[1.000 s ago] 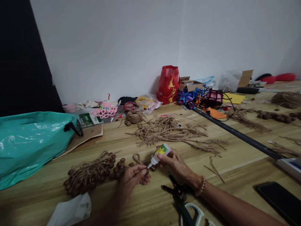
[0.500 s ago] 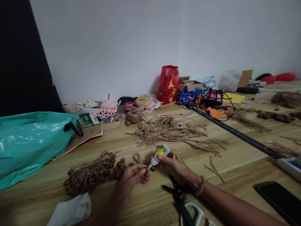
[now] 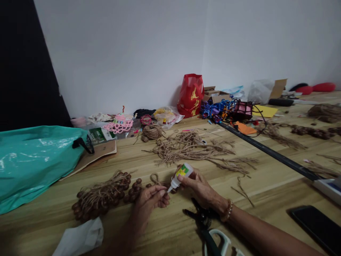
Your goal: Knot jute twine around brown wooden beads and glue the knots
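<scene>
My right hand (image 3: 199, 186) is wrapped round a small white glue bottle (image 3: 183, 173) with a green and yellow label. The bottle tilts down to the left, its pointed nozzle at the fingertips of my left hand (image 3: 153, 199). Those fingers are closed in a pinch on a beaded twine string; the exact spot they grip is mostly hidden. Brown beads (image 3: 135, 189) and a twine loop (image 3: 154, 177) show just behind the left hand. Further left lies a bundle of brown beads with twine ends (image 3: 103, 193). Below my right hand rest pruning shears (image 3: 204, 222) with a spring.
White-handled scissors (image 3: 225, 241) lie beside the shears, and a black phone (image 3: 315, 227) is at the right. Loose twine (image 3: 189, 147) spreads beyond my hands, near a twine ball (image 3: 151, 132). A teal bag (image 3: 37, 160) and white tissue (image 3: 82, 236) are on the left; a red bag (image 3: 190, 96) stands by the wall.
</scene>
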